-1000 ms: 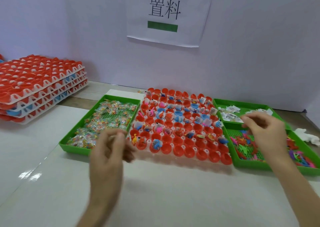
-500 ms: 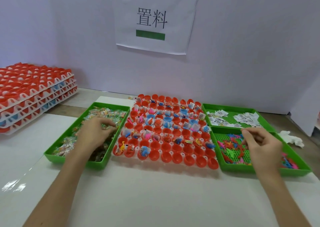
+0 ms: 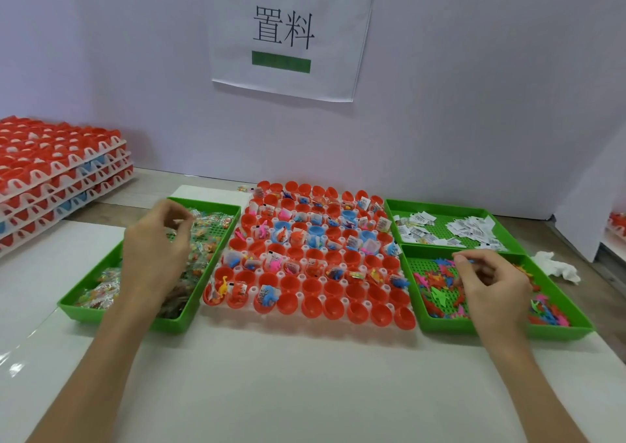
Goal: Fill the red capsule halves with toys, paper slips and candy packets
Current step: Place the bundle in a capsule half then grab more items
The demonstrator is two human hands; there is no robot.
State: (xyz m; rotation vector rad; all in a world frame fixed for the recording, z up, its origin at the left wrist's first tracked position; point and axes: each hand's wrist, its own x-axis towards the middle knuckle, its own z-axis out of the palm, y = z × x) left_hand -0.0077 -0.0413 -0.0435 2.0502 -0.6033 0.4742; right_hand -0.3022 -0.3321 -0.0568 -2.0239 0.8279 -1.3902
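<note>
Hands over side trays, red capsule halves [image 3: 333, 309] racked mid-counter between them.
Left hand [image 3: 154, 256] hovers curled over candy packets [image 3: 206, 239] by the left edge. Right hand [image 3: 491, 283] bunches its fingertips among toys [image 3: 437, 280] on the right. Whether either grips anything, I cannot tell. Paper slips [image 3: 471, 229] lie behind, stacked racks [image 3: 61, 171] fill the back-left corner, and the front counter [image 3: 305, 375] lies open.

A head-worn wide-angle camera looks forward and down across the white table [image 3: 305, 385], centred on the red capsule halves [image 3: 333, 309]; its margins seem bowed.
</note>
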